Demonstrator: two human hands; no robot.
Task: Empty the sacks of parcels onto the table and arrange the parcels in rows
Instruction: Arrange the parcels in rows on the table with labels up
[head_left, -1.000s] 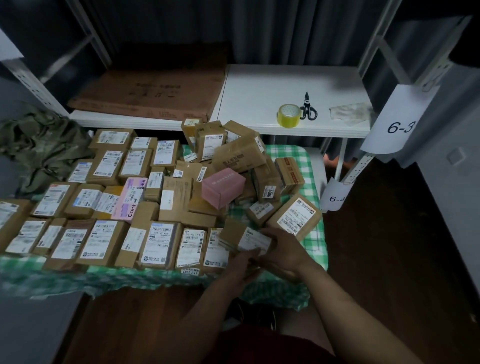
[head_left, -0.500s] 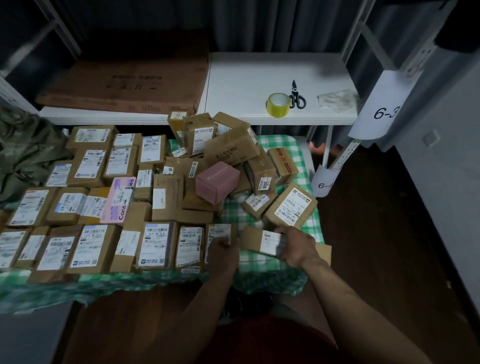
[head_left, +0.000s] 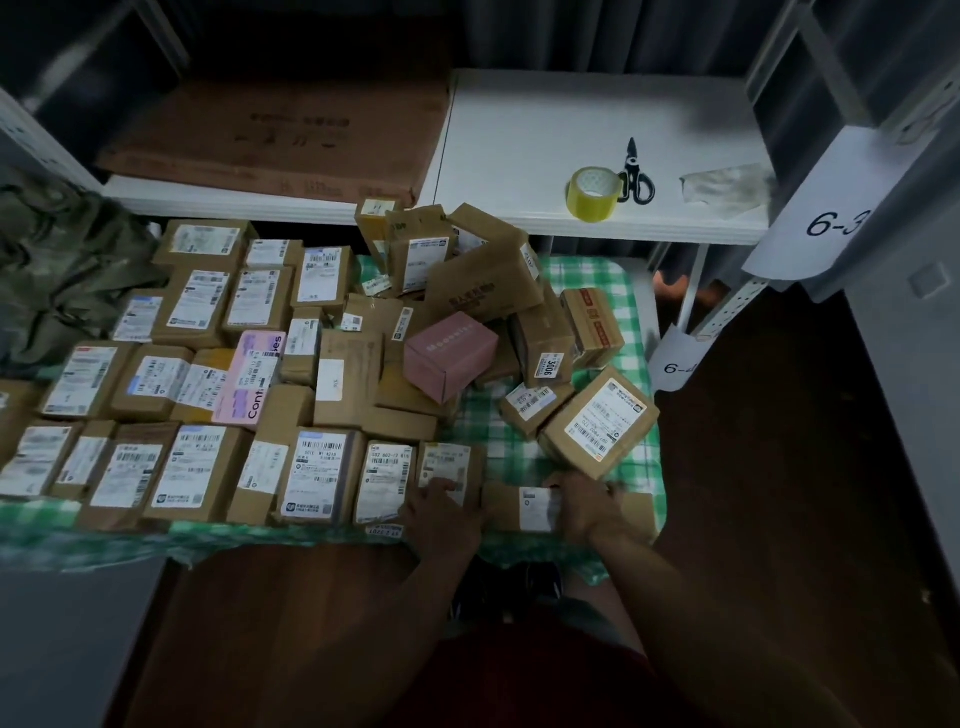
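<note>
Here we see a green checked table (head_left: 597, 291) covered with cardboard parcels in rows. At its near edge, the right hand (head_left: 584, 506) grips a flat brown parcel (head_left: 519, 506); the left hand (head_left: 441, 512) rests with fingers on the neighbouring labelled parcel (head_left: 447, 467), just beside it.

Dim room. A dark wooden floor (head_left: 779, 467) runs from 6 to 3 o'clock. At 12 o'clock a white shelf (head_left: 519, 135) stands before grey curtains (head_left: 597, 31). A pale wall (head_left: 914, 364) stands at 3 o'clock.
</note>
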